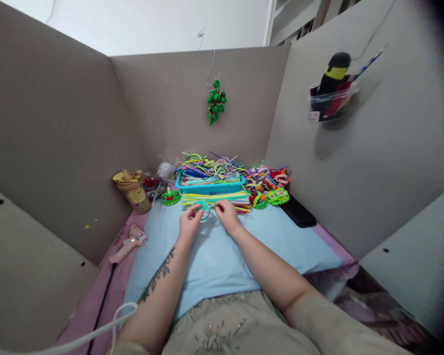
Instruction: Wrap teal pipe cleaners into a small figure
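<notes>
My left hand [190, 223] pinches a small teal pipe-cleaner piece [203, 203] with a loop hanging below its coiled part. Beside it my right hand [227, 217] is closed at the fingertips, apparently on a strand of the same piece; the exact grip is too small to make out. Both hands are over the blue cloth [222, 256]. Just beyond them lies a row of straight coloured pipe cleaners [192, 198]. A blue tray [210, 188] behind that row is heaped with more pipe cleaners [216, 167].
Green pipe-cleaner figures [170, 197] sit left and right of the tray. A black phone [299, 212] lies at the right, a pink glue gun [129, 245] and a cup [132, 192] at the left. Panels enclose the table; a green ornament [216, 101] and a plastic holder [331, 103] hang there.
</notes>
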Tool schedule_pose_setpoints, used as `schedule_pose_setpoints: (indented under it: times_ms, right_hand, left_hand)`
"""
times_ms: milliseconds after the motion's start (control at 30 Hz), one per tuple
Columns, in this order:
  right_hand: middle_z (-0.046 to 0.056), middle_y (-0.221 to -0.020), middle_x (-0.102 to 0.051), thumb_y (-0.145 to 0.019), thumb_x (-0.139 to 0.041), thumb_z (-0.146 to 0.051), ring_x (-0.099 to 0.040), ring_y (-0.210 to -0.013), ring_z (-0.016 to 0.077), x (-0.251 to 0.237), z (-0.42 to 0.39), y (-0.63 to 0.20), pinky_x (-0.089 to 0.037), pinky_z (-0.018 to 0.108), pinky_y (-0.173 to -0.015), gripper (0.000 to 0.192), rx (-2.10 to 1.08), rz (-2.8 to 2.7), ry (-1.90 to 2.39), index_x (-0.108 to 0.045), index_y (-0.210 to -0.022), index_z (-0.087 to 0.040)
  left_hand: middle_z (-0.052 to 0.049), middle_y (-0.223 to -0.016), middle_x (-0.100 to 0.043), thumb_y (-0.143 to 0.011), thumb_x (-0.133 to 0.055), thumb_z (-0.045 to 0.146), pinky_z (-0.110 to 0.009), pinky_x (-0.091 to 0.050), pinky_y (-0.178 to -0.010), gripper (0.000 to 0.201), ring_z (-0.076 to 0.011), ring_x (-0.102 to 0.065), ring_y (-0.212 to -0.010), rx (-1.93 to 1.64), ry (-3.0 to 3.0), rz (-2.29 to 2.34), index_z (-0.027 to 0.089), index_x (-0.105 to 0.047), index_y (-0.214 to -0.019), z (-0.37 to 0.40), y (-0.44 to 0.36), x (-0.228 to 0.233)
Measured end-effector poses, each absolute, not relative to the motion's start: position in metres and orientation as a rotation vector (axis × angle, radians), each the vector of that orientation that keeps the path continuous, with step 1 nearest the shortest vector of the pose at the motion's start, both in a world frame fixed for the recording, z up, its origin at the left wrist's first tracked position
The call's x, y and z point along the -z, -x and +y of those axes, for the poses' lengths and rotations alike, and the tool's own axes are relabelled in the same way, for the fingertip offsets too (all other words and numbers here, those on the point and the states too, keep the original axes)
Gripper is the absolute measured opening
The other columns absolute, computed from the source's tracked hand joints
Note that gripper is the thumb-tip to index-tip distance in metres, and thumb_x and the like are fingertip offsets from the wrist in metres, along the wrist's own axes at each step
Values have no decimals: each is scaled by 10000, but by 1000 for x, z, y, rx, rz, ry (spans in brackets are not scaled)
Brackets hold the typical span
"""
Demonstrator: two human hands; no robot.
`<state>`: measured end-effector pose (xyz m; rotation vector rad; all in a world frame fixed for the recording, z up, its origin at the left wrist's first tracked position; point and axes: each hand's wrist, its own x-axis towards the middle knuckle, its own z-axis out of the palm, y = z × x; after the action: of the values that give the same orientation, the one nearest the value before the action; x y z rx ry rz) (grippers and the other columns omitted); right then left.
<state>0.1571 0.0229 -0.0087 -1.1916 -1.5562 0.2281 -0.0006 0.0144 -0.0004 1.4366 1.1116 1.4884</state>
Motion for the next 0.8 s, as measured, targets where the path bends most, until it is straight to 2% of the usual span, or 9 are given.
schedule_pose_setpoints:
  times_ms: [133,333,567,733,800]
  right_hand:
    - [8,-650,-597,-733,-493,-235,-528,-615,143,10,23,-153,-411,253,-609,132,-451,-1405,1148,-612,-716,-180]
    - [-29,-527,-555,-670,-586,-326,-503,-480,120,12,25,-146,-389,230,-483,157,-960,-1152,1018,-591,-717,-176]
    - [-51,-510,-494,-624,-633,-289,-428,-508,85,15,27,-147,-312,209,-506,143,-1012,-1260,994,-591,-571,-163]
    - [-74,-427,-395,-646,-592,-282,-337,-403,60,10,21,-145,-247,195,-420,135,-1228,-1307,965,-562,-577,-170]
    - [-78,-435,-418,-632,-599,-273,-350,-374,56,7,18,-142,-236,183,-382,106,-1296,-1296,948,-558,-620,-177]
  left_hand:
    - [-56,-776,-664,-670,-660,369,-225,-436,-605,351,-141,-577,-692,-1448,-1500,1206,136,-679,-932,19,3,5]
    - [-64,-757,-683,-637,-692,353,-240,-460,-610,364,-147,-601,-651,-1405,-1405,1093,124,-682,-920,21,1,10]
    - [-45,-725,-677,-637,-696,341,-237,-463,-605,351,-139,-599,-635,-1418,-1426,1065,126,-684,-914,18,0,7]
    - [-54,-752,-680,-664,-674,342,-250,-483,-627,336,-151,-613,-665,-1442,-1491,1094,126,-678,-921,18,1,7]
    - [-63,-789,-687,-675,-664,338,-262,-491,-659,321,-161,-622,-699,-1450,-1530,1120,130,-678,-918,17,0,6]
